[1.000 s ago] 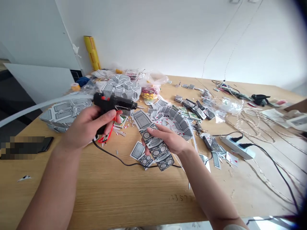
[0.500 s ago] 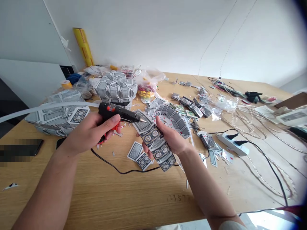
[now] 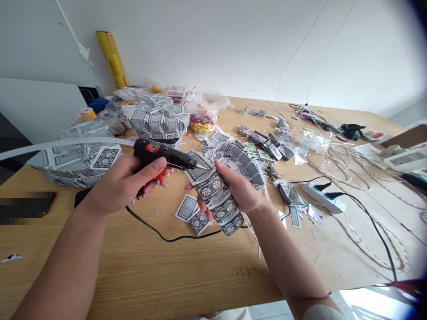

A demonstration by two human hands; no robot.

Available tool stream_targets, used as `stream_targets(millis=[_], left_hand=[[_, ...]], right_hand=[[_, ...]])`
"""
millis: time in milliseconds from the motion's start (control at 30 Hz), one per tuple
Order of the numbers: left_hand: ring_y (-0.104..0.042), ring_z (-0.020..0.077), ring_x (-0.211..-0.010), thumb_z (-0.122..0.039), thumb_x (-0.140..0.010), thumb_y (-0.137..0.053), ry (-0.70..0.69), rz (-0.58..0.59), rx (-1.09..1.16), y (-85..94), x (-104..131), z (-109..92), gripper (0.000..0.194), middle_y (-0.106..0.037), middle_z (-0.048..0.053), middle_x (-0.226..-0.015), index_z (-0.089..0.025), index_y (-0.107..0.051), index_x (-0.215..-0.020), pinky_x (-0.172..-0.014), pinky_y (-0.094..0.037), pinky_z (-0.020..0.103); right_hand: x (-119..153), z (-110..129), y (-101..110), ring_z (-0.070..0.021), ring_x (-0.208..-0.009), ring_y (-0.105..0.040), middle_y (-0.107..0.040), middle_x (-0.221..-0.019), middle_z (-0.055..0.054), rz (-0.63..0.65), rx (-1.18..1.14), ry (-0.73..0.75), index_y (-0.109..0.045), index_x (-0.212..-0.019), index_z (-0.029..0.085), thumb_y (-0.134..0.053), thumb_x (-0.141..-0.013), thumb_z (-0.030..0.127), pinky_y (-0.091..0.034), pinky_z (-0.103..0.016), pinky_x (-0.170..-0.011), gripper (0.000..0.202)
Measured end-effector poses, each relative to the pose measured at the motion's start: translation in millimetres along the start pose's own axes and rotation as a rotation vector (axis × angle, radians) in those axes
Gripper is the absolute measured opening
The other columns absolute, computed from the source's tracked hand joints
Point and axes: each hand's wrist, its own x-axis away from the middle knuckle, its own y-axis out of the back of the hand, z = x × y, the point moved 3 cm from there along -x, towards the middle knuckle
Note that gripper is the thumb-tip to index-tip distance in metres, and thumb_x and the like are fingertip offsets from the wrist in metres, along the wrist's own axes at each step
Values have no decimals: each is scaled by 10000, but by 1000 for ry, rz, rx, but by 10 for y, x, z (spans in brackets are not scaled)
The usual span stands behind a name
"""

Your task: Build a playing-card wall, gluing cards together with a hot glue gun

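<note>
My left hand [image 3: 133, 180] is wrapped round a black glue gun [image 3: 163, 155] with a red trigger; a long white glue stick [image 3: 66, 143] trails from its back. The metal nozzle points right, at the upper part of a strip of joined patterned cards [image 3: 220, 200]. That strip is gripped in my right hand [image 3: 238, 189], thumb on top and fingers underneath. Behind it stands a round dish made of cards [image 3: 247, 160]. Two loose cards [image 3: 187, 207] lie on the table just below the strip.
Card-built boxes [image 3: 158, 118] stand at the back left of the wooden table [image 3: 150, 275]. A white power strip [image 3: 325, 198], coiled cords and card packs [image 3: 263, 142] lie on the right. A dark phone [image 3: 26, 209] is at the left, and the gun's black cable crosses the middle.
The nozzle has moved slightly right, further over the strip and nearer my right thumb. Both hands keep their holds, and the view has shifted a little.
</note>
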Motion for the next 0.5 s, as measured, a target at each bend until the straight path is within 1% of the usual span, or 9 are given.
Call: stream_targets(millis=[67,233,400,500], left_hand=[[-517,124,-516,-645,-1003,-621,-15,1,-20,-9,7,-16,505,-624,36,-662,-178,-735,-850,-464,-415,271],[-515,120,-506,-636,-1019,-602,-45,12,-78,-71,6,-89,524,-558,3,-559,-178,-717,-792,-471,-393,253],[-492,100,-497,-609,-1041,-587,-79,16,-99,-128,-4,-124,526,-545,-14,-541,-171,-689,-767,-489,-403,229],[-494,99,-501,-613,-1038,-590,-87,16,-101,-141,-6,-123,529,-544,-15,-545,-169,-684,-767,-491,-406,227]], right_hand=[[-2,-1,0,-218,-679,-719,-768,-832,-66,-8,9,2,-755,-1271,160,-400,-1023,795,-581,-333,-665,769],[-3,-6,-16,-223,-697,-719,-761,-841,-66,9,9,-6,-736,-1316,165,-385,-1028,788,-576,-338,-683,771],[-9,-20,-24,-232,-703,-707,-754,-852,-70,2,42,-31,-713,-1362,168,-365,-1007,824,-568,-345,-676,823],[-12,-26,-29,-229,-716,-710,-754,-853,-69,4,39,-40,-717,-1359,176,-359,-1014,818,-573,-341,-681,812]])
